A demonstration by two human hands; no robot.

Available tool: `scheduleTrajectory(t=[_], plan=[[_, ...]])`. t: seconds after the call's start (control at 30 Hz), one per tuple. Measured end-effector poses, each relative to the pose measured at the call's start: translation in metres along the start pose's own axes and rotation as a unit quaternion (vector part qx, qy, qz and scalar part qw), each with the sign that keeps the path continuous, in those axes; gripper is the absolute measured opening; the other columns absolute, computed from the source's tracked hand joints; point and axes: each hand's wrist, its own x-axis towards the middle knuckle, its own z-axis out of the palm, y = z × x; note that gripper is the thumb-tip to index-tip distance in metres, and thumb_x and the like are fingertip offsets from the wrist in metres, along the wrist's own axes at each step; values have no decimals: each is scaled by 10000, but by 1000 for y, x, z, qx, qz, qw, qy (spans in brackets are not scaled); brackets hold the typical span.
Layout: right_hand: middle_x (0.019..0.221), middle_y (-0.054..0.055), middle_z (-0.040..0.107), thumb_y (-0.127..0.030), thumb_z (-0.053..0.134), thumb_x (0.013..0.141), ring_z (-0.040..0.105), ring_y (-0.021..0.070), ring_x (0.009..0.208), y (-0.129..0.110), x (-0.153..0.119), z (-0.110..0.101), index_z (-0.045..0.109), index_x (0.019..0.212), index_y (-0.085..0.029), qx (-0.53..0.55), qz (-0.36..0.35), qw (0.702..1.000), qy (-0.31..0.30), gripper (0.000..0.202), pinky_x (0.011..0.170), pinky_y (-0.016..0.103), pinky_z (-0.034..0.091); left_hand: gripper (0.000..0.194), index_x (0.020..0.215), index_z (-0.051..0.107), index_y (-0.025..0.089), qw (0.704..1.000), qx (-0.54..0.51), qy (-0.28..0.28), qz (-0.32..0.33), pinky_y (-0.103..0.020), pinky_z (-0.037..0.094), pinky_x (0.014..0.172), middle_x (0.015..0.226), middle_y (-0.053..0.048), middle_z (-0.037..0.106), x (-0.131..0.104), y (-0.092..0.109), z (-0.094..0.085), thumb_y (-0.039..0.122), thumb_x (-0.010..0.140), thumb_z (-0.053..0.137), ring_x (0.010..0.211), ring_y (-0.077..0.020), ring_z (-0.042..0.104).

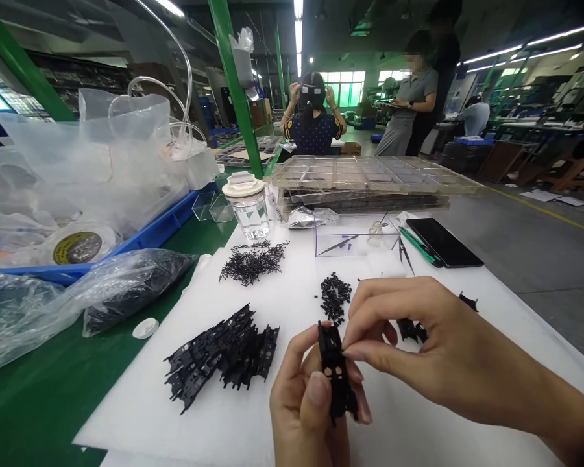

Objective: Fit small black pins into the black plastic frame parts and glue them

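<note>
My left hand (306,402) grips a black plastic frame part (338,383) upright, thumb on its near face and fingers behind it. Close against the part's right edge, my right hand (418,344) pinches with thumb and forefinger; whatever is between the fingertips is too small to make out. Left of my hands lies a stack of similar black frame parts (224,353). Beyond them are a heap of thin black bent pieces (253,261) and a pile of tiny black pieces (335,295). More black parts (409,331) show partly behind my right hand.
A lidded jar (249,211) stands behind the heaps, beside a clear box (340,245). Tweezers (405,254), a green-handled tool (421,246) and a black phone (445,241) lie to the right. Stacked clear trays (370,175) sit behind. A blue bin (141,240) holds bags. Several people are beyond.
</note>
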Motion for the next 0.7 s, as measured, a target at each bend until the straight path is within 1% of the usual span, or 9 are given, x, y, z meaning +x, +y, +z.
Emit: scheduleTrajectory(t=[0.17, 0.33, 0.7], plan=[[805, -56, 685, -143, 718, 882, 604, 82, 690, 0, 2, 0, 740, 772, -238, 0, 1, 1000, -3, 146, 616, 227, 466, 374, 893, 833, 216, 1000, 10, 1, 0, -108, 447, 434, 551, -29, 689, -1, 1, 1, 466, 631, 927, 399, -56, 563], [809, -58, 690, -135, 720, 878, 615, 80, 691, 1, 3, 0, 751, 802, -234, -4, -2, 1000, -7, 128, 616, 223, 472, 359, 882, 833, 224, 1000, 9, 3, -3, -119, 467, 460, 545, -26, 687, 0, 0, 0, 459, 629, 931, 416, -59, 568], [810, -41, 692, -132, 708, 886, 608, 88, 693, 0, 1, 0, 748, 796, -218, -8, 1, 1000, -14, 131, 622, 232, 460, 361, 898, 829, 212, 1000, 19, 3, -6, -116, 462, 459, 557, -28, 689, 1, 1, -1, 460, 651, 917, 413, -57, 566]])
